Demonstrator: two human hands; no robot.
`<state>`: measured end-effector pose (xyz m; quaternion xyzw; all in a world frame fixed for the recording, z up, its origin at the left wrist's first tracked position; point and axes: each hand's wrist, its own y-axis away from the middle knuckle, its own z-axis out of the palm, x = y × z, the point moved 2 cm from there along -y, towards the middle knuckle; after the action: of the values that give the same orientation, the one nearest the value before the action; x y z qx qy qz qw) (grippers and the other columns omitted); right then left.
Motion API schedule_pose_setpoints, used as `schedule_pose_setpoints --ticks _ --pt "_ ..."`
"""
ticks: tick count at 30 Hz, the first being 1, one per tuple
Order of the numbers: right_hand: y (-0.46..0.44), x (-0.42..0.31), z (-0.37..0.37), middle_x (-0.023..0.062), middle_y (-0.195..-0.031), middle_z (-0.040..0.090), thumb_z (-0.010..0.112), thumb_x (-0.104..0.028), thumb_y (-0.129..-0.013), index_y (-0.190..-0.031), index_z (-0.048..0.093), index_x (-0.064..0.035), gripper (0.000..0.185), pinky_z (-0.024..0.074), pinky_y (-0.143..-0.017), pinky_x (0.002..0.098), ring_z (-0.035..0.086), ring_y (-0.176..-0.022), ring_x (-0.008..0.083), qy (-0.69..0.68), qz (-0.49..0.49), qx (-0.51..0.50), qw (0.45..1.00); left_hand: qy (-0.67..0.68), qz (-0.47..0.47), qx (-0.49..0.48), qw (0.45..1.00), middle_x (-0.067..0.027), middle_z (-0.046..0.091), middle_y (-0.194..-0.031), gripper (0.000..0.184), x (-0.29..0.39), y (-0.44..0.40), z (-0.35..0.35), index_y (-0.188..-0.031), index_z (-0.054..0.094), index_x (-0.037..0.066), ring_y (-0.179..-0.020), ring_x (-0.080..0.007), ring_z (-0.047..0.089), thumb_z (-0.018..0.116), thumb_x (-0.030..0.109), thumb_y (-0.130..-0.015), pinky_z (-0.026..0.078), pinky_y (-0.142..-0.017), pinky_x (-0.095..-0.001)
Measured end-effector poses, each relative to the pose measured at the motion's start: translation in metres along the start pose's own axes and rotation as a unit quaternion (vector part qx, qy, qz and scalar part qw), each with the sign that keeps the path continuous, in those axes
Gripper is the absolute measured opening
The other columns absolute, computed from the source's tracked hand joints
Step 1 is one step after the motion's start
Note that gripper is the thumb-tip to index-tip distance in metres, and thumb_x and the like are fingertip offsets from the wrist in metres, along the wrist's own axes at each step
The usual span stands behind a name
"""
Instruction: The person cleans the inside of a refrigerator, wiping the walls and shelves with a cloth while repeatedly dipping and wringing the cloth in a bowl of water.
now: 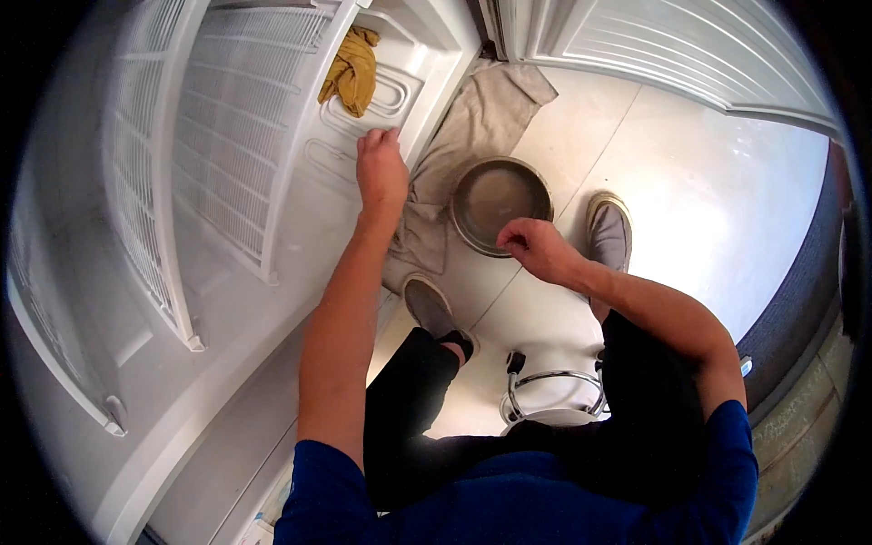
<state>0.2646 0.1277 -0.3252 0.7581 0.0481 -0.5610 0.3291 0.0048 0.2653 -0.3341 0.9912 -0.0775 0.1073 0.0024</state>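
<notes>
My left hand [381,173] is at the inner side of the open white freezer [436,77], its fingers curled together; whatever they hold, if anything, is hidden. Beyond its fingertips a mustard-yellow cloth [352,73] lies crumpled on the freezer's floor, apart from the hand. My right hand [531,247] is over the near right rim of a round metal basin [495,195] with a shallow brownish content. Its fingers are drawn together, and nothing can be made out in them. A grey-beige towel [477,118] lies on the floor between freezer and basin.
White wire shelves [232,136] fill the freezer's left side. An open white door [690,54] is at the upper right. My shoes stand either side below the basin, on a tiled floor [581,127]. A stool with a chrome ring and casters [554,377] is beneath me.
</notes>
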Motion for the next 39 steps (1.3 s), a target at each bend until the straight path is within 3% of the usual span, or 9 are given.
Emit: schedule_pose_setpoints --ticks 4,7,14,15,23,25,30,37,39 --pt "-0.001 0.004 0.001 0.0194 -0.090 0.069 0.058 -0.004 -0.085 -0.094 0.069 -0.0004 0.015 0.0533 -0.078 0.0413 0.068 -0.087 0.0360 -0.007 0.015 -0.002 1.000 0.045 -0.062 0.043 0.996 -0.0177 0.064 -0.105 0.023 0.009 0.003 0.003 -0.109 0.069 0.001 -0.102 -0.0362 0.059 0.064 0.003 -0.087 0.048 -0.090 -0.0438" --pt "-0.001 0.008 0.002 0.0149 -0.088 0.068 0.059 -0.001 -0.088 -0.098 0.067 0.0014 0.014 0.0519 -0.073 0.0340 0.065 -0.080 0.0223 0.009 -0.010 -0.010 1.000 0.075 -0.064 0.096 0.991 -0.0165 0.066 -0.099 0.018 0.006 0.004 0.004 -0.102 0.071 0.002 -0.093 -0.0331 0.064 0.069 0.006 -0.085 0.051 -0.083 -0.0423" --pt "-0.001 0.005 0.001 0.0181 -0.090 0.068 0.058 -0.003 -0.086 -0.096 0.068 0.0007 0.014 0.0524 -0.076 0.0383 0.066 -0.084 0.0304 0.004 -0.003 -0.004 1.000 0.154 -0.152 -0.007 0.976 -0.0152 0.071 -0.087 0.013 -0.010 -0.015 -0.005 -0.090 0.073 0.003 -0.080 -0.0330 0.068 0.076 0.005 -0.077 0.053 -0.074 -0.0400" --pt "-0.001 0.004 0.001 0.0203 -0.091 0.069 0.058 -0.004 -0.085 -0.093 0.069 0.0004 0.014 0.0528 -0.079 0.0418 0.067 -0.088 0.0370 0.002 0.009 -0.003 1.000 0.144 -0.140 -0.017 0.979 -0.0131 0.072 -0.083 0.012 -0.011 -0.016 -0.006 -0.089 0.074 0.003 -0.076 -0.0288 0.069 0.076 0.006 -0.078 0.054 -0.072 -0.0370" --pt "-0.002 0.002 0.002 0.0200 -0.093 0.068 0.057 -0.003 -0.085 -0.094 0.069 0.0003 0.015 0.0528 -0.080 0.0422 0.067 -0.090 0.0378 0.003 0.003 -0.001 1.000 0.195 -0.165 -0.051 0.966 -0.0058 0.073 -0.078 0.010 -0.030 -0.013 0.008 -0.089 0.074 0.003 -0.071 -0.0176 0.069 0.074 0.004 -0.079 0.055 -0.067 -0.0306" --pt "-0.002 0.001 0.001 0.0200 -0.093 0.068 0.057 -0.004 -0.085 -0.094 0.068 0.0004 0.015 0.0528 -0.081 0.0422 0.067 -0.090 0.0379 0.003 0.006 -0.002 1.000 0.244 -0.149 0.077 0.955 -0.0079 0.074 -0.087 0.016 -0.030 -0.006 0.005 -0.097 0.073 0.003 -0.074 -0.0194 0.069 0.071 0.000 -0.081 0.055 -0.069 -0.0314" --pt "-0.002 0.001 -0.002 0.0202 -0.093 0.069 0.057 -0.004 -0.085 -0.094 0.069 0.0004 0.015 0.0529 -0.080 0.0420 0.067 -0.089 0.0373 0.001 0.010 -0.003 1.000 0.189 -0.152 0.122 0.963 -0.0124 0.067 -0.104 0.029 -0.031 0.018 -0.005 -0.107 0.070 0.003 -0.088 -0.0244 0.067 0.059 -0.010 -0.083 0.054 -0.076 -0.0328" --pt "-0.002 0.004 0.001 0.0203 -0.092 0.069 0.056 -0.003 -0.085 -0.094 0.069 0.0001 0.016 0.0529 -0.080 0.0421 0.067 -0.089 0.0370 0.011 0.010 -0.011 1.000 0.139 -0.123 0.169 0.968 -0.0168 0.068 -0.107 0.029 -0.041 -0.030 -0.020 -0.118 0.066 -0.001 -0.098 -0.0306 0.066 0.066 0.011 -0.091 0.052 -0.088 -0.0385" --pt "-0.003 0.010 0.001 0.0202 -0.092 0.069 0.057 -0.003 -0.085 -0.094 0.069 -0.0003 0.015 0.0528 -0.079 0.0423 0.067 -0.089 0.0373 0.001 0.012 0.001 1.000 0.021 0.008 0.299 0.954 -0.0180 0.066 -0.112 0.033 -0.022 -0.071 -0.038 -0.121 0.064 0.000 -0.102 -0.0336 0.064 0.066 0.017 -0.092 0.051 -0.093 -0.0420"
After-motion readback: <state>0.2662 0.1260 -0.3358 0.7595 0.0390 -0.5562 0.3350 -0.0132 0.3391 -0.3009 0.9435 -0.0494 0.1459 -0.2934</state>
